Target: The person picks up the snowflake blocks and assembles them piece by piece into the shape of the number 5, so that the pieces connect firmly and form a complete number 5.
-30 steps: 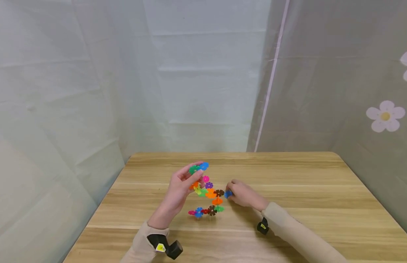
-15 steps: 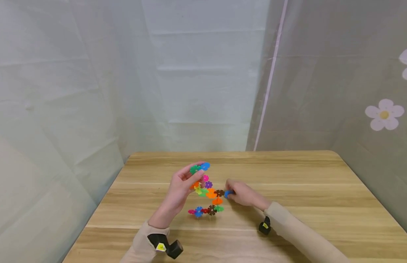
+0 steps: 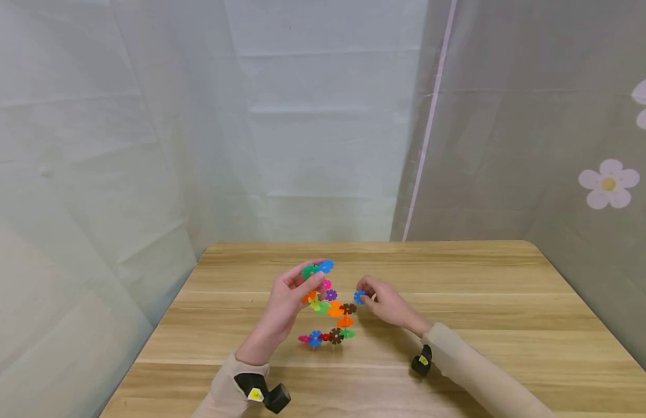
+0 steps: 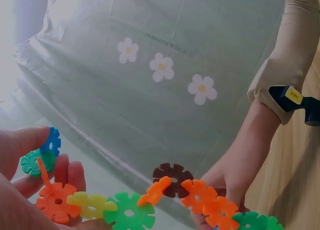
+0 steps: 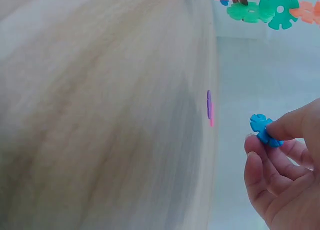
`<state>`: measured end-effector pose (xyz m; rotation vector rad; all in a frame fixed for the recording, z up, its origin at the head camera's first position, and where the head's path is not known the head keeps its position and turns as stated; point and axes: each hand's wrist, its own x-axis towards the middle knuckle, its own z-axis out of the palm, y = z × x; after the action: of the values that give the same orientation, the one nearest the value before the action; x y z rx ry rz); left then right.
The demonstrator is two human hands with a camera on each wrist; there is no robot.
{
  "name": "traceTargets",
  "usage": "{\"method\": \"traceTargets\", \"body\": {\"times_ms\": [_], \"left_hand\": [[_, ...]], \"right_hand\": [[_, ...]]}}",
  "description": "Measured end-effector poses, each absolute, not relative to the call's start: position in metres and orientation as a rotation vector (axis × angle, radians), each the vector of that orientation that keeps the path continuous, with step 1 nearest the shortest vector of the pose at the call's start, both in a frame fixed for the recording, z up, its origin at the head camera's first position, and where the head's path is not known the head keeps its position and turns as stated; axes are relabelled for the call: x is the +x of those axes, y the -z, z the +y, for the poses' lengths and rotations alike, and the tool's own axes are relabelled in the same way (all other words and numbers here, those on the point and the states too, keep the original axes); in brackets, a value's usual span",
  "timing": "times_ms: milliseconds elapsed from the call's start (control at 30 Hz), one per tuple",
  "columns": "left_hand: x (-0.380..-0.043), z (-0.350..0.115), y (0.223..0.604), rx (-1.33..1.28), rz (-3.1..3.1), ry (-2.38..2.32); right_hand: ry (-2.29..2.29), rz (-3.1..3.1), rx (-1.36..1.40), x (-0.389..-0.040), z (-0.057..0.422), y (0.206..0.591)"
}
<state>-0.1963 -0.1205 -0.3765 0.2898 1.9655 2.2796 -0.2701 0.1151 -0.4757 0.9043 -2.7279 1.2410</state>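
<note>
My left hand holds a chain of interlocking flower-shaped plastic discs above the table. Its thumb and fingers pinch the upper end, by a green disc and a blue disc. From there the chain runs through orange, yellow, green and dark brown discs, then curves back to a lower row ending in a pink disc. To the right of the chain and apart from it, my right hand pinches a small blue disc between thumb and fingers.
A purple disc and a pink disc lie on the wooden table behind the chain. Pale cloth hangs along the far side. Each wrist wears a black camera mount.
My right hand has lifted slightly away from the brown disc, bringing the blue disc up and more into view. The left hand and its chain stay nearly still.
</note>
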Motion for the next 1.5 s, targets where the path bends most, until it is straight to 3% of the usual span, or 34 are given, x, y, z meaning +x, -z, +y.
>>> {"method": "traceTargets", "body": {"times_ms": [700, 1500], "left_hand": [[-0.197, -0.120, 0.376, 0.281, 2.048, -2.252], [-0.198, -0.119, 0.376, 0.383, 2.120, -2.210]], "right_hand": [[-1.331, -2.583, 0.862, -0.262, 0.113, 0.456], [-1.344, -2.246, 1.000, -0.251, 0.103, 0.433]]}}
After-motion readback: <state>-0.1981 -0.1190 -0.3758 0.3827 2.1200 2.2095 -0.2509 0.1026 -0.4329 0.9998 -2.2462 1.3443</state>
